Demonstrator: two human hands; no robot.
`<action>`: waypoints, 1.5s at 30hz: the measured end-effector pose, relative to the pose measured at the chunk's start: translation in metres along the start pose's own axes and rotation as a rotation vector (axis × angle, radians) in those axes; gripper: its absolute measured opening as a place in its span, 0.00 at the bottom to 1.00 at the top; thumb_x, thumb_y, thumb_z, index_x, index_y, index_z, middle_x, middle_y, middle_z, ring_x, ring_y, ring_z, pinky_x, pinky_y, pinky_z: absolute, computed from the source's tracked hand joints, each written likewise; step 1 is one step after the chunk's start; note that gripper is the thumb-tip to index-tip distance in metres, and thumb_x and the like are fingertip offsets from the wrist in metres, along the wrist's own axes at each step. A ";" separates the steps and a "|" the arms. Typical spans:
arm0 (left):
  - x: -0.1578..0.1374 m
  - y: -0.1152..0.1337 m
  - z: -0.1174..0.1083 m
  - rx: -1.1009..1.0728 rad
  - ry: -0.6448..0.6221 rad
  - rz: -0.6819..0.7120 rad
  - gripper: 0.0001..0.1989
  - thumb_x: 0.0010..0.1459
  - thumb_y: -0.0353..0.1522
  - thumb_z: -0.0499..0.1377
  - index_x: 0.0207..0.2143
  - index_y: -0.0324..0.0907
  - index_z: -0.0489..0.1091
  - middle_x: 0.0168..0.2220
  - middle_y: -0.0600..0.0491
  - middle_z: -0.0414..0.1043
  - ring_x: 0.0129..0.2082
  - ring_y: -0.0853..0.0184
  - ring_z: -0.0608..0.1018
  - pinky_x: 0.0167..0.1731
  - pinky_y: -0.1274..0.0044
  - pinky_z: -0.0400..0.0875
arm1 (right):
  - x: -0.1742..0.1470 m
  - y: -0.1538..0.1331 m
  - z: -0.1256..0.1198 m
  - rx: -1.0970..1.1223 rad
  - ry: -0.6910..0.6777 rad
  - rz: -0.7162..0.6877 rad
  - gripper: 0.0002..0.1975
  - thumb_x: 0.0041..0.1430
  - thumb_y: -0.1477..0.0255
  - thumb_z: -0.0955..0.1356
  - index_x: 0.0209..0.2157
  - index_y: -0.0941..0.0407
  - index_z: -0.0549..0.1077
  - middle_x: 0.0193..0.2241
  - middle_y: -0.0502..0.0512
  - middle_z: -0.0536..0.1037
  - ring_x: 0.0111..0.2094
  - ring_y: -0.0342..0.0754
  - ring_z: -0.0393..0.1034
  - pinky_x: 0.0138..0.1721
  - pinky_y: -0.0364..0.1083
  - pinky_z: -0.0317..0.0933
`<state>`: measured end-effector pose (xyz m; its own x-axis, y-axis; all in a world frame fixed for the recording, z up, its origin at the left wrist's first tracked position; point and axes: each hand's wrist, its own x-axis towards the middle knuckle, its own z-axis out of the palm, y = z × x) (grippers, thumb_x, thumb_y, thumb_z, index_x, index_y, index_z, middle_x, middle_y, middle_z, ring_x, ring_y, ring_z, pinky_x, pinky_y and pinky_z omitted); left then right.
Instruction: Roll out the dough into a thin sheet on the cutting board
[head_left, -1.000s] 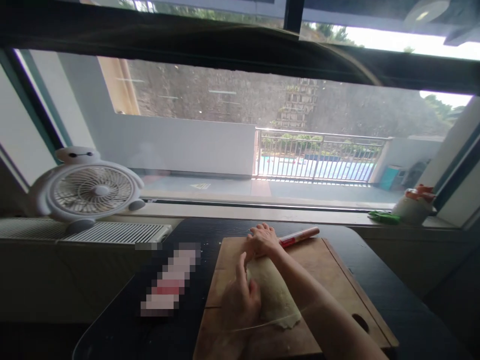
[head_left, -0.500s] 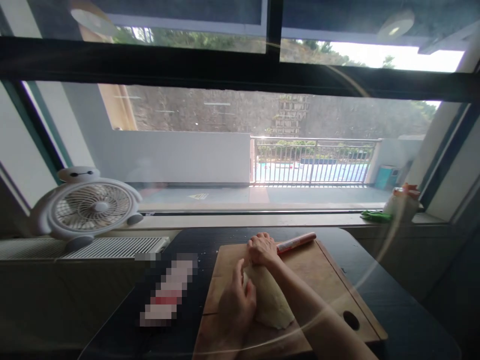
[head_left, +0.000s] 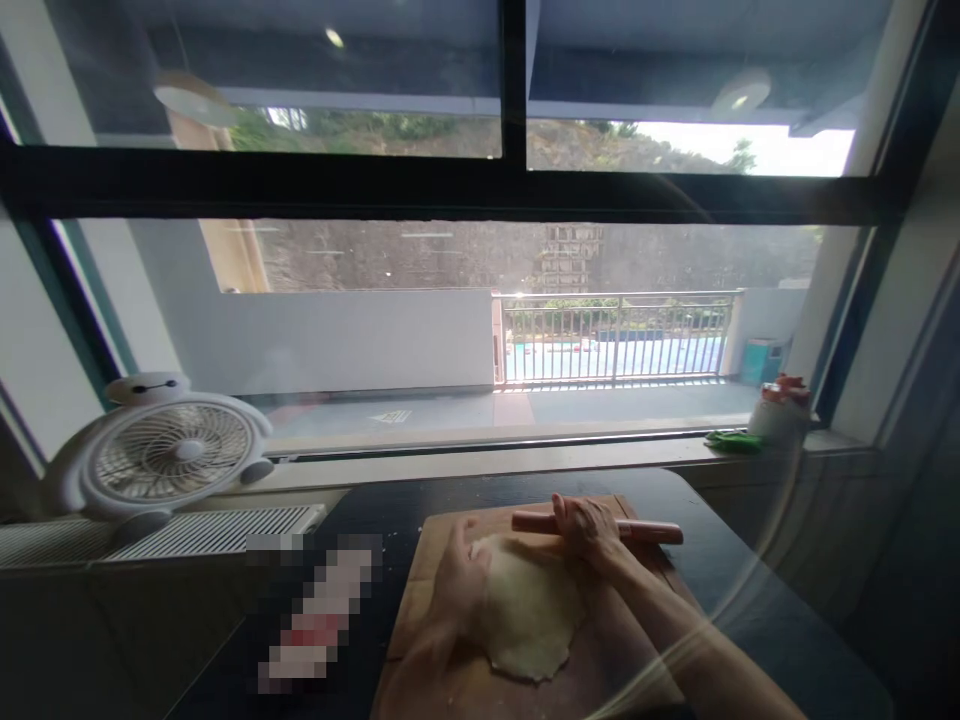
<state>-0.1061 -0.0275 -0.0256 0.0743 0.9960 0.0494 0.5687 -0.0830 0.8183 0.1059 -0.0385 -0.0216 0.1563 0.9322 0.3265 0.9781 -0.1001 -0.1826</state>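
A thin, pale sheet of dough (head_left: pixel 531 610) lies spread on the wooden cutting board (head_left: pixel 439 535), its near edge uneven. My right hand (head_left: pixel 589 528) is wrapped round the middle of a reddish-brown rolling pin (head_left: pixel 651 532) at the dough's far edge. The pin lies nearly crosswise and sticks out on both sides of the hand, its right end reaching past the board's edge. My left hand (head_left: pixel 461 580) is at the dough's upper left edge, slightly blurred, its fingers bent and apart. Whether those fingertips press on the dough is hard to make out.
The board rests on a dark table (head_left: pixel 375 500) below a wide window. A blurred-out pinkish item (head_left: pixel 319 620) lies on the table to the left. A white fan (head_left: pixel 180 450) stands on the far left. Green cloth (head_left: pixel 735 441) and a whitish container (head_left: pixel 780 410) sit on the sill.
The dough, narrower before, now lies spread out wider. My right hand has moved right with the rolling pin, which has turned more crosswise. My left hand has shifted slightly left. The view has tilted up.
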 end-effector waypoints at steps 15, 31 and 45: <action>-0.035 -0.021 -0.002 0.270 0.155 0.033 0.28 0.55 0.28 0.50 0.59 0.42 0.50 0.34 0.49 0.76 0.31 0.66 0.77 0.26 0.80 0.62 | 0.011 -0.091 0.024 0.068 -0.072 -0.104 0.17 0.62 0.64 0.55 0.37 0.56 0.71 0.40 0.61 0.70 0.45 0.53 0.59 0.46 0.52 0.49; -0.038 -0.027 0.000 0.262 0.208 0.127 0.27 0.55 0.28 0.50 0.58 0.44 0.51 0.33 0.51 0.76 0.29 0.66 0.77 0.25 0.79 0.60 | -0.016 -0.092 0.026 0.127 -0.157 -0.201 0.23 0.64 0.63 0.49 0.45 0.53 0.69 0.55 0.57 0.62 0.60 0.53 0.44 0.56 0.55 0.40; -0.041 -0.022 -0.004 0.254 0.187 0.114 0.26 0.57 0.28 0.48 0.58 0.41 0.51 0.33 0.49 0.76 0.31 0.66 0.77 0.27 0.80 0.62 | -0.024 -0.096 0.025 0.132 -0.098 -0.198 0.25 0.64 0.62 0.49 0.55 0.58 0.61 0.57 0.59 0.60 0.62 0.52 0.39 0.58 0.52 0.40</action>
<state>-0.1247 -0.0663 -0.0432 0.0111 0.9666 0.2562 0.7534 -0.1766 0.6334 0.0054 -0.0426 -0.0347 -0.0572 0.9588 0.2781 0.9609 0.1284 -0.2453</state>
